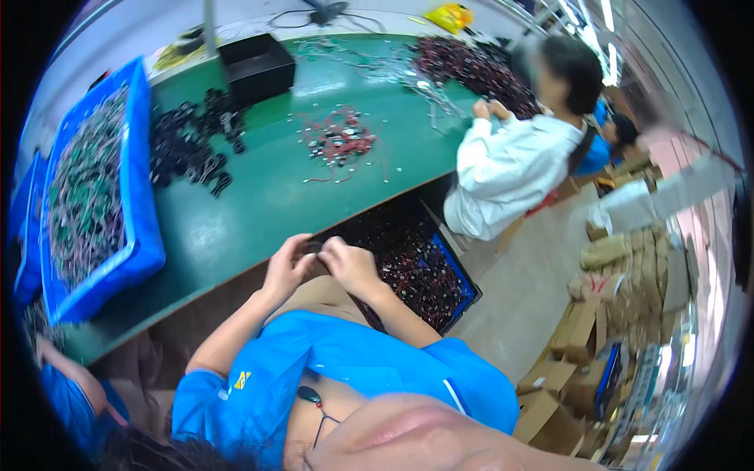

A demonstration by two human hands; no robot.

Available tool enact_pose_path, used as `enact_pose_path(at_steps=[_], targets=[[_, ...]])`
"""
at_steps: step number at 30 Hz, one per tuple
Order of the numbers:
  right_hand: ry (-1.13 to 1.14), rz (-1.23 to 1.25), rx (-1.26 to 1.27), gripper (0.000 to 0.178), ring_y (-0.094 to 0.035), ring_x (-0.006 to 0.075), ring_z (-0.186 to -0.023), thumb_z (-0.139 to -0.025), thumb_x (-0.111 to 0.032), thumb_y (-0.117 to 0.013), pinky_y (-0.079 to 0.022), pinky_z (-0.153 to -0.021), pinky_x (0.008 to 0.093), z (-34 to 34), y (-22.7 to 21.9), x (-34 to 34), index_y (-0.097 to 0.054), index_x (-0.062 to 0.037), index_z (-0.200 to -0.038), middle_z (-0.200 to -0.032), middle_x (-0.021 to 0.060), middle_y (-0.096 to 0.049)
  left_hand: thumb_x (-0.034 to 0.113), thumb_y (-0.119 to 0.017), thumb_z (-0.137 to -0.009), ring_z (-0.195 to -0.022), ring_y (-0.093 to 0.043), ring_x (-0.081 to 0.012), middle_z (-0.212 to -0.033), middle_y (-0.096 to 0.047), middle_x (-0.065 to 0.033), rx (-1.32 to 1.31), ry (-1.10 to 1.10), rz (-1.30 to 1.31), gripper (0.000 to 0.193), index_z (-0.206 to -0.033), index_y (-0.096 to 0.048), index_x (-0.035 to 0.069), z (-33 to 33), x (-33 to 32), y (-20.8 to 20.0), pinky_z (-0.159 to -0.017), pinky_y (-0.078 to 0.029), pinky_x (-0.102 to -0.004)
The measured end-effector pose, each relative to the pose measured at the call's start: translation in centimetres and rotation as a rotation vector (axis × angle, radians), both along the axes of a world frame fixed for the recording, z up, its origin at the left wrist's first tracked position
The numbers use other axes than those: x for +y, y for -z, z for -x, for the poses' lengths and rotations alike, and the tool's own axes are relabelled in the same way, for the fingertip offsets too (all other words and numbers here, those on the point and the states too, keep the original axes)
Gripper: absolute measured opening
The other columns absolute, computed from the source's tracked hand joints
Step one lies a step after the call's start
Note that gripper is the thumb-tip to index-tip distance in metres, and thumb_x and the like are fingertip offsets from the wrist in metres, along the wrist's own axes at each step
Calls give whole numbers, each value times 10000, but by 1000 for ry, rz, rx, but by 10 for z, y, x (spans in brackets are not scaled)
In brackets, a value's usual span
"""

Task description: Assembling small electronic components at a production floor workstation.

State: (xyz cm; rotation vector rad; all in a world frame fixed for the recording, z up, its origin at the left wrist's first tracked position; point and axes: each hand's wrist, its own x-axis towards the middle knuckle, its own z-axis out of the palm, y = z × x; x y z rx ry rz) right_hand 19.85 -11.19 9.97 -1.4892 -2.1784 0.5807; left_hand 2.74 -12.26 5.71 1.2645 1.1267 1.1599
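Near the table's front edge, my left hand (289, 265) and my right hand (350, 265) are close together with fingers bent inward. Between their fingertips is a small black part (313, 246), mostly covered, so its exact kind does not show. Below and right of my right hand, a blue-rimmed crate (469, 299) holds many small red, black and white parts. On the green table (259, 208) lie a pile of black plastic pieces (188, 141) and a smaller heap of red-wired parts (339, 141).
A large blue bin (140, 173) of grey and green wired parts stands at the left. Behind is a black box (256, 69). A co-worker in white (510, 169) handles a dark red heap (471, 71) at right. Cardboard boxes (554, 420) stand on the floor.
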Motion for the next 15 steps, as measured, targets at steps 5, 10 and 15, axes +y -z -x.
enact_pose_path(at_steps=[5,10,15], targets=[[235,-94,-221,178,-610,350,-792,-877,-235,-550,-470,-668,434,-68,-3,-6,-600,-88,-964,-838,140,-645,-15,-586,-861,-690,-570,-138,-1039,-570,-113,129,42,-41,441,-1278,-450,32,-4,-15,-10,-611,-494,-240],[277,-238,-273,184,-571,256,-933,-855,-189,-586,-426,-840,364,-95,-8,-9,-610,-81,-1001,-980,62,-621,-8,-587,-862,-702,-576,-141,-1008,-578,-113,178,-60,-6,415,-1259,-474,25,22,-36,-2,-611,-496,-244],[140,-173,-105,153,-569,244,-902,-860,-162,-583,-413,-850,339,-62,-21,11,-609,-73,-982,-959,51,-622,47,-600,-862,-701,-574,-154,-965,-601,-93,200,-132,96,295,-1155,-564,38,56,-47,-4,-604,-480,-257]])
